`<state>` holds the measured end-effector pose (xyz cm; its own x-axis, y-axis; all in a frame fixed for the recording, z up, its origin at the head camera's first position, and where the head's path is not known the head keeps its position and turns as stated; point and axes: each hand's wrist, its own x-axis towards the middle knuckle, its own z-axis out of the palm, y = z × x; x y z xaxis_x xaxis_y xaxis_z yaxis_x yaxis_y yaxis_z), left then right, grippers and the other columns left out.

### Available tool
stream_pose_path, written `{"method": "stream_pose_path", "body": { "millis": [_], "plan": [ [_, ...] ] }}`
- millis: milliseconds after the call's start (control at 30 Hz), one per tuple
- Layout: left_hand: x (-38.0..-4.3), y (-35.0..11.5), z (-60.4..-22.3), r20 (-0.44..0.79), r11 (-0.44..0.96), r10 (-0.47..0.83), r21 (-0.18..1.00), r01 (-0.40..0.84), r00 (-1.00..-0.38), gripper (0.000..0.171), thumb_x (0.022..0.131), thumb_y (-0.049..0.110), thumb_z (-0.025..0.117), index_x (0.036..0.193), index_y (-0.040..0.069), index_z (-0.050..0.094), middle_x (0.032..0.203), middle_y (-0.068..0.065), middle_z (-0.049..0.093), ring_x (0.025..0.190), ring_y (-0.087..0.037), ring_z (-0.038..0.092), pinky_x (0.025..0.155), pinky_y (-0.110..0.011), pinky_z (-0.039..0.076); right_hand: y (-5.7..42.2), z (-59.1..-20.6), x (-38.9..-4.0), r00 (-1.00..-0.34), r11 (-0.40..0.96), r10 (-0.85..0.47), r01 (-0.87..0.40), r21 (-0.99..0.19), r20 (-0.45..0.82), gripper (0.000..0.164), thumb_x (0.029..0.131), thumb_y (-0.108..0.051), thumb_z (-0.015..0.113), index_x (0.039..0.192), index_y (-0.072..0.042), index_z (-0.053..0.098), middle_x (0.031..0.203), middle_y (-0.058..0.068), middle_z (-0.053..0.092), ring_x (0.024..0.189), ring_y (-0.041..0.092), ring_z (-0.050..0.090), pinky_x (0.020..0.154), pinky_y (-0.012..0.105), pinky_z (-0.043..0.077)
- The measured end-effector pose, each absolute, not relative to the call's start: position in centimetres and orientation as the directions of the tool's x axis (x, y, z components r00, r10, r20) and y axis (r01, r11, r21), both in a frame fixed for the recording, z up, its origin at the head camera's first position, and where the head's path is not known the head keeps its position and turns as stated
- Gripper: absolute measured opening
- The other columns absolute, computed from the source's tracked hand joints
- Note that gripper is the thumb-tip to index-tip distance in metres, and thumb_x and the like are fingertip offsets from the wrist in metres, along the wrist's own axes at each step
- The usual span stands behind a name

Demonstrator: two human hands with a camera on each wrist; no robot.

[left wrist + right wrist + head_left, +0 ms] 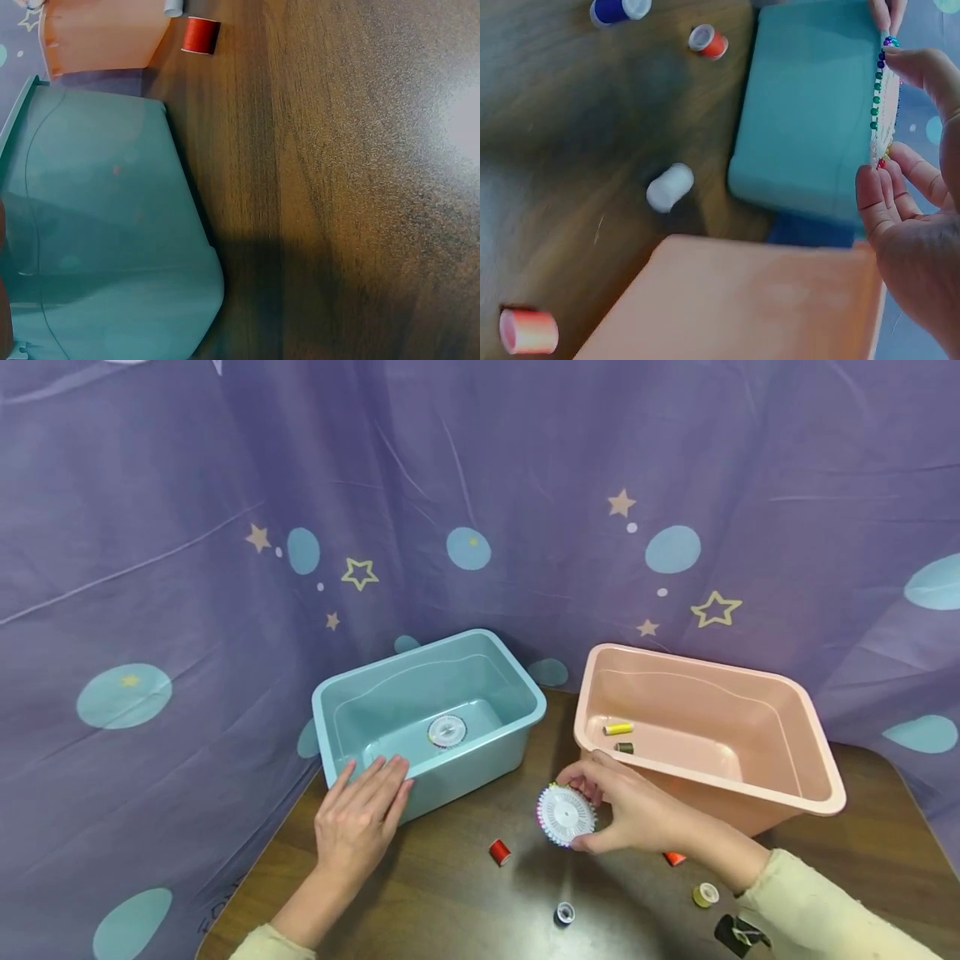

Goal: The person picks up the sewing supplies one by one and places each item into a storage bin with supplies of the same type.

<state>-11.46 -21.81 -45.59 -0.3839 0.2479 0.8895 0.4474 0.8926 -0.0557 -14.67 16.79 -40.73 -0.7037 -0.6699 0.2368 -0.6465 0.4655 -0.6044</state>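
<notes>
Head view: a dark wooden table fills the lower middle of the frame, with purple cloth closing it off on the left and behind. A blue bin sits at centre left and a pink bin at centre right, with a narrow strip of bare wood between them. The left hand lies flat, fingers together, against the blue bin's near wall. The right hand pinches a white pin wheel by its rim, just in front of the pink bin's near corner, above open wood. A red spool lies lower left of the wheel.

Left wrist view: the blue bin's wall fills the left, bare wood the right; the hand's state cannot be told here.

Right wrist view: fingertips clasp the wheel edge-on at the right edge, over the blue bin.
</notes>
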Motion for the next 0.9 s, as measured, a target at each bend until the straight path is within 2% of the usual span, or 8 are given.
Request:
{"method": "stream_pose_path", "body": {
  "millis": [233,667,900],
  "plan": [
    [-11.4,-22.1,-45.6,0.889,0.892,0.245,-0.05,0.45,-0.388,0.032,0.107,0.03,0.064,0.119,0.007,0.082,0.112,-0.009,0.081,0.096,-0.034,0.08,0.098,-0.059,0.056,15.2,-38.1,-15.8,-0.674,0.453,-0.688,-0.688,-0.568,0.268,0.065,0.071,-0.022,0.098,0.128,-0.013,0.067,0.105,-0.006,0.058,0.095,0.009,0.057,0.083,0.033,0.056],
    [-11.2,-22.2,-45.7,0.887,0.895,0.239,-0.043,0.444,-0.395,0.034,0.109,0.034,0.061,0.121,0.009,0.082,0.113,-0.008,0.081,0.097,-0.034,0.08,0.099,-0.059,0.055,12.6,-34.1,-19.2,-0.674,0.469,-0.692,-0.692,-0.549,0.258,0.064,0.071,-0.02,0.095,0.128,-0.01,0.068,0.104,-0.002,0.057,0.089,0.01,0.058,0.079,0.029,0.054],
    [-11.0,-22.1,-45.6,0.889,0.898,0.237,-0.046,0.438,-0.392,0.035,0.109,0.034,0.06,0.117,0.008,0.083,0.112,-0.008,0.081,0.096,-0.033,0.08,0.098,-0.059,0.055,11.1,-32.5,-21.0,-0.671,0.485,-0.704,-0.694,-0.532,0.233,0.064,0.073,-0.027,0.095,0.129,-0.01,0.068,0.109,0.002,0.06,0.091,0.013,0.059,0.082,0.035,0.054]
  ]
}}
